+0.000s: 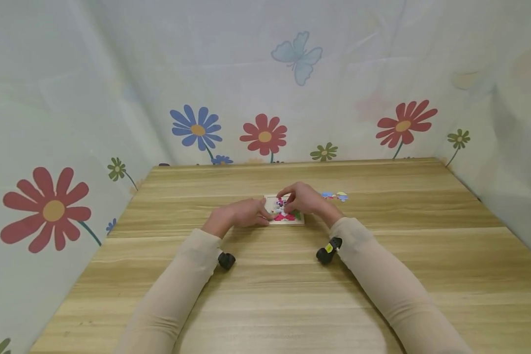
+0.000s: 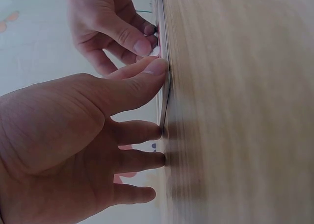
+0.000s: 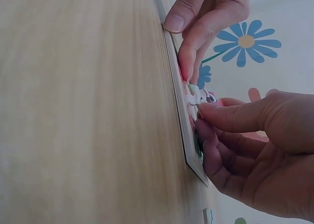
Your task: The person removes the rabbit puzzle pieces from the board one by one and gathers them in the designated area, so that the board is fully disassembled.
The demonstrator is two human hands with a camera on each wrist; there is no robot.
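A small jigsaw puzzle board [image 1: 287,222] with a pale rim and a colourful picture lies flat on the wooden table. My left hand [image 1: 248,212] is at its left side. In the right wrist view, that thumb [image 3: 175,22] rests on the board's rim while the index finger touches the picture; the other fingers are spread fairly straight in the left wrist view. Over the picture, my right hand [image 1: 304,199] pinches a puzzle piece [image 3: 206,97] with a printed eye between thumb and fingers. The piece is tilted up from the board, and the fingers partly hide it.
Several loose blue, yellow and red puzzle pieces [image 1: 335,196] lie on the table [image 1: 265,295], right of the board and behind the right wrist. A flower-printed curtain [image 1: 230,73] borders the table's back and sides. Each wrist carries a small black camera [image 1: 226,260].
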